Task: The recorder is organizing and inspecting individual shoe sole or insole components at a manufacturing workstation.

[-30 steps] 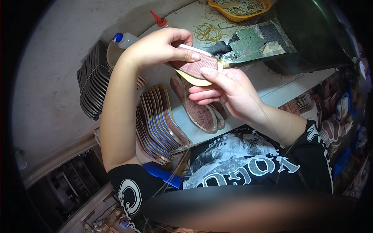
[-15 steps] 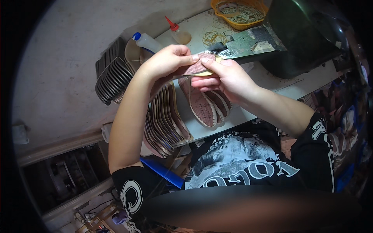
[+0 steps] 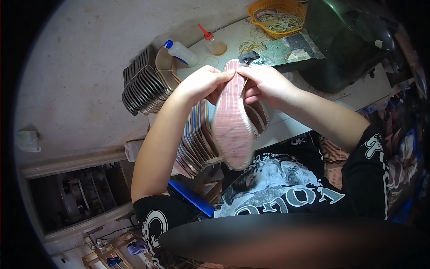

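Note:
A pink striped shoe insole (image 3: pixel 233 125) with a pale, nicked rim hangs lengthwise between my hands, its broad end toward my chest. My left hand (image 3: pixel 204 85) pinches its narrow far end from the left, thumb on top. From the right, my right hand (image 3: pixel 268 84) grips the same end, its thumb close to the left one and its fingers curled beneath. Just beyond the fingertips is the dark tip of a green machine arm (image 3: pixel 289 53). Below the held piece, more insoles (image 3: pixel 258 117) lie on the table, partly hidden. A row of insoles (image 3: pixel 196 141) stands on edge beside my left forearm.
A banded stack of dark insoles (image 3: pixel 139 85) sits by the wall. Behind are a blue-capped bottle (image 3: pixel 184 54), a red-tipped bottle (image 3: pixel 217 45) and a yellow basket (image 3: pixel 263 28) of rubber bands. The dark green machine body (image 3: pixel 342 45) takes up the white table's (image 3: pixel 284 127) far right.
The insole has swung from lying across between my hands, bent, to hanging toward my chest with its striped face showing. Both hands keep hold of its end; the view has shifted slightly.

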Motion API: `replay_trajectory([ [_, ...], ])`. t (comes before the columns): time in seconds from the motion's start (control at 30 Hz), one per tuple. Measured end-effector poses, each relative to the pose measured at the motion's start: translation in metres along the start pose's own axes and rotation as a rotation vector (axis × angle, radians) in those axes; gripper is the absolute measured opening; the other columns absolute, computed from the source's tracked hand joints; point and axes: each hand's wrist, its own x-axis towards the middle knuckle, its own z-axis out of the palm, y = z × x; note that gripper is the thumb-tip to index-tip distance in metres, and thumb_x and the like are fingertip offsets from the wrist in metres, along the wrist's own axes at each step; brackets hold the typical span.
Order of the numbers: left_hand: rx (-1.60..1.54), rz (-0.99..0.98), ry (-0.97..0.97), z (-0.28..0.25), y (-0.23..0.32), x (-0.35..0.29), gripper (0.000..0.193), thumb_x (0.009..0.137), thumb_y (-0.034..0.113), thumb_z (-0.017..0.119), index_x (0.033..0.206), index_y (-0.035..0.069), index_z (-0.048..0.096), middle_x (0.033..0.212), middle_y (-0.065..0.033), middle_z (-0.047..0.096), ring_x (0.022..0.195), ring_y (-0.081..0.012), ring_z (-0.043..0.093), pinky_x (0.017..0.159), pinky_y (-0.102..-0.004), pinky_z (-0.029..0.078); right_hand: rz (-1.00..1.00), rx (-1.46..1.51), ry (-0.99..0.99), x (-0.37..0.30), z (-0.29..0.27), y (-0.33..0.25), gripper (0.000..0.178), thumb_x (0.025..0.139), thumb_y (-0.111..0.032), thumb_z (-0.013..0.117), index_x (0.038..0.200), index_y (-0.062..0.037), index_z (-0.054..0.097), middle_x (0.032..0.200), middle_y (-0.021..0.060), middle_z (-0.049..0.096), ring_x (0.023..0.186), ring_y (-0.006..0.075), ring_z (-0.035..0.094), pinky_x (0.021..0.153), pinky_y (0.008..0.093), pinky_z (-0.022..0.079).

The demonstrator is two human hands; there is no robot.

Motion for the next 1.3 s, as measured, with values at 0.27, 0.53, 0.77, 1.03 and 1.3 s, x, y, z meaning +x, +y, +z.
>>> replay_trajectory([
  [0.27, -0.137, -0.011, -0.068, 0.002, -0.003, 0.004, 0.047, 0.091, 0.04, 0.058, 0.064, 0.002, 0.06, 0.051, -0.0101, 0.06, 0.035, -0.0135, 0.051, 0.037, -0.0239, 0.043, 0.172, -0.136, -0.344, -0.039, -0.028, -0.015, 0.035, 0.082, -0.025, 0.07, 0.101, 0.0042, 0.065, 0.09, 0.0069, 0.066, 0.077, 0.0102, 0.061, 0.073, 0.0251, 0.049],
  [0.53, 0.129, 0.076, 0.066, -0.014, 0.011, 0.028, 0.053, 0.085, 0.048, 0.062, 0.057, 0.004, 0.057, 0.048, -0.0034, 0.052, 0.037, -0.0115, 0.045, 0.039, -0.0252, 0.038, 0.125, -0.042, -0.159, -0.058, -0.047, 0.008, 0.03, 0.085, -0.02, 0.069, 0.102, 0.0036, 0.066, 0.093, 0.0065, 0.068, 0.081, 0.0093, 0.061, 0.077, 0.0244, 0.048],
  [0.77, 0.032, 0.235, 0.301, -0.044, -0.015, 0.066, 0.045, 0.087, 0.046, 0.061, 0.061, 0.008, 0.057, 0.049, 0.0027, 0.047, 0.042, -0.0069, 0.039, 0.041, -0.0243, 0.031, 0.093, 0.284, -0.131, -0.018, 0.003, 0.013, 0.031, 0.089, -0.019, 0.064, 0.108, 0.0052, 0.063, 0.095, 0.0066, 0.068, 0.084, 0.012, 0.064, 0.079, 0.0277, 0.051],
  [1.03, -0.196, 0.446, 0.441, -0.004, -0.117, 0.0, 0.033, 0.098, 0.029, 0.047, 0.082, 0.003, 0.058, 0.063, 0.0004, 0.052, 0.058, -0.0088, 0.047, 0.057, -0.0249, 0.038, -0.244, -0.449, -0.252, -0.039, 0.033, 0.059, 0.034, 0.087, -0.027, 0.065, 0.102, 0.003, 0.063, 0.08, 0.0095, 0.068, 0.071, 0.0149, 0.063, 0.066, 0.0301, 0.051],
  [1.3, 0.744, 0.26, 0.946, 0.08, -0.188, -0.066, 0.026, 0.079, 0.029, 0.064, 0.079, 0.004, 0.057, 0.093, -0.0094, 0.05, 0.096, -0.0301, 0.044, 0.085, -0.0444, 0.032, -0.31, -1.416, -0.214, -0.039, 0.03, 0.114, 0.076, 0.082, -0.027, 0.065, 0.142, -0.003, 0.023, 0.071, 0.0191, 0.064, 0.063, 0.0361, 0.064, 0.059, 0.0453, 0.051],
])
